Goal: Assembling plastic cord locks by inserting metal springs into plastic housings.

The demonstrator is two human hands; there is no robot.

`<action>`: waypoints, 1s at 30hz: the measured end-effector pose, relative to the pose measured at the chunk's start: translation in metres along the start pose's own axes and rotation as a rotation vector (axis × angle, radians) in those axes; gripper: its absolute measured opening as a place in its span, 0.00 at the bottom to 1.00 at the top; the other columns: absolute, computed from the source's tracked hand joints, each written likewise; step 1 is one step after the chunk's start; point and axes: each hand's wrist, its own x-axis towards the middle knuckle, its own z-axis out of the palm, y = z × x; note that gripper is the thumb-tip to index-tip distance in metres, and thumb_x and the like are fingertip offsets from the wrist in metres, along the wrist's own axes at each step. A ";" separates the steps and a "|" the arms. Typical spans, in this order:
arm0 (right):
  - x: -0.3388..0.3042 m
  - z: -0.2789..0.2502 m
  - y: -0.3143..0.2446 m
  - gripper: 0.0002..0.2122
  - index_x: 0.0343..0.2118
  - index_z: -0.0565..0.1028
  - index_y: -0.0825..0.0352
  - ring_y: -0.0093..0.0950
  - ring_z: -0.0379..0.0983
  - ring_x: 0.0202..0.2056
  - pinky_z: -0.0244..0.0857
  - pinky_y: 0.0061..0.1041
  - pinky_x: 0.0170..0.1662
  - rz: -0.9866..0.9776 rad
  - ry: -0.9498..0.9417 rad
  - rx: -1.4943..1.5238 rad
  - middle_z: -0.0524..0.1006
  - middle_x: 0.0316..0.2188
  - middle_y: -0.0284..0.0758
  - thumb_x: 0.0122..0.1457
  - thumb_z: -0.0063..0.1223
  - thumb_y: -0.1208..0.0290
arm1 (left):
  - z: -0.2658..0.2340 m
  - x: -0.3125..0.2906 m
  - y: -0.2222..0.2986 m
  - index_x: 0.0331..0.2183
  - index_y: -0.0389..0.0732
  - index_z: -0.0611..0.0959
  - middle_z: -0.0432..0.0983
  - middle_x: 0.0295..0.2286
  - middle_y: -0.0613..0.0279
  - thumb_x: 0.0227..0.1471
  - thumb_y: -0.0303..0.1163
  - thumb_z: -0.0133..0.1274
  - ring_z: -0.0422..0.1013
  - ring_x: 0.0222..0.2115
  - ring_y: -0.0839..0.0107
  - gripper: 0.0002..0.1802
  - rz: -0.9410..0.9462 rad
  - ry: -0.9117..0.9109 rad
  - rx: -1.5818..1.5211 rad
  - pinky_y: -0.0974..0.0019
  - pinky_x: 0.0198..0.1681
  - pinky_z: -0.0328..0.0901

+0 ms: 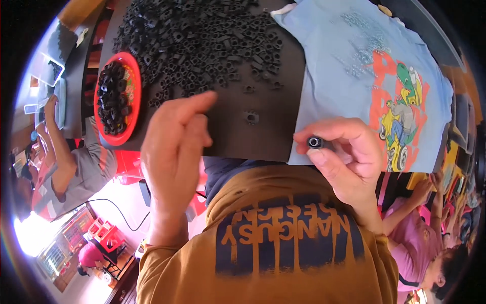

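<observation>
My right hand (347, 157) pinches a small black plastic part (315, 142) between thumb and fingertips, over the near edge of a light blue T-shirt. A shiny metal ring shows in the end of this part. My left hand (174, 144) is over the near edge of the dark table, its index finger stretched out and the other fingers loosely bent. Nothing shows between its fingers. To its right, a single black part (250, 117) lies on the table, with another black part (249, 89) just beyond it. A large heap of similar black parts (197, 45) spreads farther back.
A red oval plate (136, 109) heaped with black parts stands at the left. On the blue T-shirt (329, 66) at the right lie many small shiny metal pieces (367, 43). Other people sit at tables on the left and right, and a dark cable hangs at lower left.
</observation>
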 end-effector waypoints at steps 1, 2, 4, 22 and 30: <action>0.001 -0.001 0.000 0.10 0.39 0.71 0.74 0.23 0.71 0.40 0.63 0.20 0.44 -0.011 -0.011 -0.059 0.75 0.37 0.39 0.53 0.51 0.86 | 0.005 -0.001 0.004 0.38 0.33 0.79 0.70 0.30 0.60 0.53 0.18 0.44 0.66 0.23 0.78 0.11 0.043 -0.064 -0.148 0.77 0.27 0.61; 0.001 0.000 -0.001 0.10 0.39 0.71 0.74 0.23 0.71 0.40 0.63 0.20 0.44 -0.010 -0.004 -0.062 0.75 0.37 0.39 0.53 0.51 0.86 | 0.014 -0.001 0.011 0.38 0.33 0.78 0.70 0.30 0.60 0.53 0.17 0.43 0.65 0.23 0.78 0.11 0.045 -0.118 -0.279 0.77 0.27 0.61; 0.000 0.004 -0.004 0.10 0.39 0.71 0.74 0.20 0.71 0.38 0.63 0.17 0.42 0.049 0.050 -0.012 0.75 0.35 0.37 0.53 0.52 0.85 | 0.027 0.002 0.023 0.38 0.32 0.77 0.70 0.30 0.58 0.52 0.17 0.45 0.67 0.25 0.75 0.11 0.043 -0.263 -0.444 0.74 0.28 0.62; 0.001 0.001 -0.001 0.08 0.37 0.74 0.72 0.18 0.73 0.33 0.65 0.17 0.36 0.039 0.097 0.027 0.77 0.31 0.33 0.52 0.55 0.82 | 0.034 0.011 0.032 0.35 0.33 0.81 0.75 0.28 0.58 0.45 0.19 0.54 0.69 0.28 0.70 0.11 0.189 -0.291 -0.219 0.73 0.30 0.63; 0.000 0.001 -0.001 0.08 0.35 0.75 0.72 0.19 0.74 0.32 0.66 0.17 0.36 0.035 0.110 0.055 0.77 0.29 0.34 0.51 0.56 0.82 | 0.035 0.013 0.041 0.36 0.30 0.80 0.74 0.28 0.59 0.50 0.20 0.51 0.69 0.28 0.75 0.09 -0.121 -0.430 -0.489 0.76 0.31 0.61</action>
